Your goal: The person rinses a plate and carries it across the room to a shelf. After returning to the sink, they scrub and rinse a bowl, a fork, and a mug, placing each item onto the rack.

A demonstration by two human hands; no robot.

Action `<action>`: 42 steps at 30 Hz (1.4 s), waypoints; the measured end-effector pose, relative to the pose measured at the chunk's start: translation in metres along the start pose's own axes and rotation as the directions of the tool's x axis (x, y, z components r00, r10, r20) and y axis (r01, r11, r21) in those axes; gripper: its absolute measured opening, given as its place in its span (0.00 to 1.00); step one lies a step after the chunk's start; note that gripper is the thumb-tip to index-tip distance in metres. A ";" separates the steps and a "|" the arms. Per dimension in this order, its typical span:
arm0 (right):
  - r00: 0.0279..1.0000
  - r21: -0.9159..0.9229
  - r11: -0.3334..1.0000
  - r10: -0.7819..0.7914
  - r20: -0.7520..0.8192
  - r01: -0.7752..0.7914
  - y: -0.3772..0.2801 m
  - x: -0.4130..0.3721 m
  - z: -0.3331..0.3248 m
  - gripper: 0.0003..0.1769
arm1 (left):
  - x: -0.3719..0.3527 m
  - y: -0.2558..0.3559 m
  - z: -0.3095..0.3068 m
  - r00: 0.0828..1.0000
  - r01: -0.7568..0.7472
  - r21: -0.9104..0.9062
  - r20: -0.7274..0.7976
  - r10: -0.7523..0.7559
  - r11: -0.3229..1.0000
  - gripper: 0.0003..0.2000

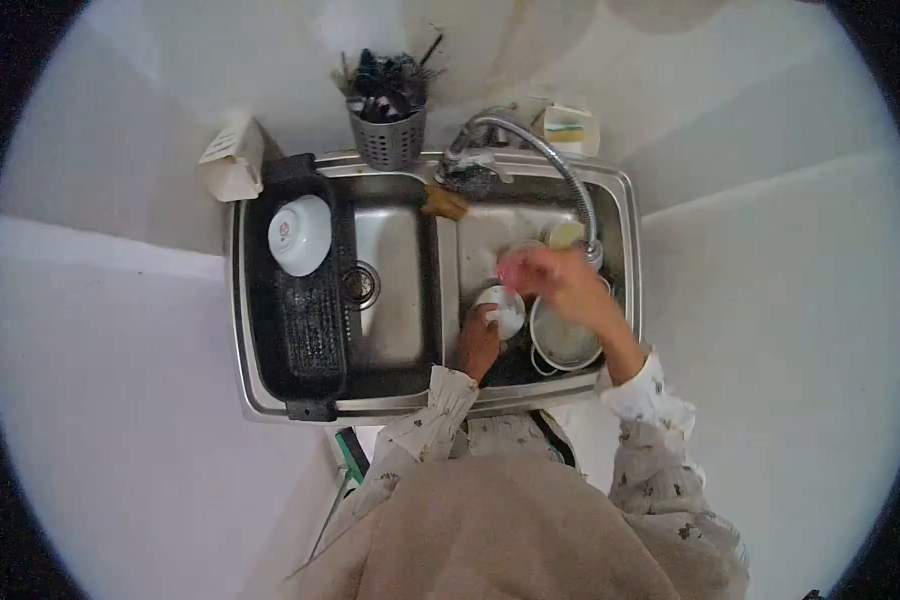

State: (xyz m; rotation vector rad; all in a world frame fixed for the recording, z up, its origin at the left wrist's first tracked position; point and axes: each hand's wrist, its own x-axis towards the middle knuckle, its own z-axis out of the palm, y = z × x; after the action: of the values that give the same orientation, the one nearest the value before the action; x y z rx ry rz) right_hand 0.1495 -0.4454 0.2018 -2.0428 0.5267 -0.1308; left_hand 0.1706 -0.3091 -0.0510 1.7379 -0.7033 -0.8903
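We stand over a stainless-steel double sink, working in its right basin with both hands. Our left hand grips a small round white bowl by its near side, the thumb and fingers closed on its edge, and the bowl sits low in the basin near the divider. Our right hand is bent over beside it, fingers drawn together on a pink item just above the bowl; that item is too blurred for us to tell what it is. Below our right wrist we see a round white pot with a wire-like side handle, and a curved silvery metal tap hose arches down behind that hand. A crumpled brown cloth lies over the divider's far end. In the left basin, a white bowl with a red mark rests tilted on a long black ribbed drying rack.
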 end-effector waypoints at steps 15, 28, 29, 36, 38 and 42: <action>0.844 -0.577 0.670 0.532 -0.065 -0.467 0.283 -0.126 0.081 0.23 | 0.001 0.033 0.061 0.987 -0.142 0.464 0.136 0.089 0.875 0.20; 0.859 -0.548 0.663 0.358 -0.366 -0.510 0.303 -0.125 0.066 0.28 | -0.004 0.022 0.075 0.987 0.044 0.469 0.114 -0.110 0.882 0.20; 0.869 -0.560 0.665 0.397 -0.296 -0.494 0.306 -0.126 0.069 0.27 | -0.003 0.025 0.076 0.993 0.012 0.446 0.096 -0.062 0.895 0.19; 0.921 -0.583 0.729 0.377 -0.096 -0.359 0.322 -0.129 0.081 0.21 | -0.009 0.037 0.078 0.999 0.028 0.456 0.023 -0.043 0.889 0.17; 0.892 -0.525 0.753 0.452 -0.026 -0.397 0.325 -0.124 0.075 0.20 | -0.011 0.037 0.083 0.997 0.036 0.441 -0.081 0.000 0.897 0.14; 0.870 -0.360 0.855 0.458 0.184 -0.374 0.264 -0.114 0.043 0.20 | -0.006 0.039 0.088 0.988 0.145 0.453 -0.119 -0.102 0.879 0.12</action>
State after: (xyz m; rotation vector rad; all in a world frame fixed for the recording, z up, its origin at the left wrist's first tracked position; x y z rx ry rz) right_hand -0.0227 -0.4750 -0.0306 -2.1500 0.8545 0.5163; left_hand 0.0924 -0.3624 -0.0316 2.2557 -0.7944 -0.7602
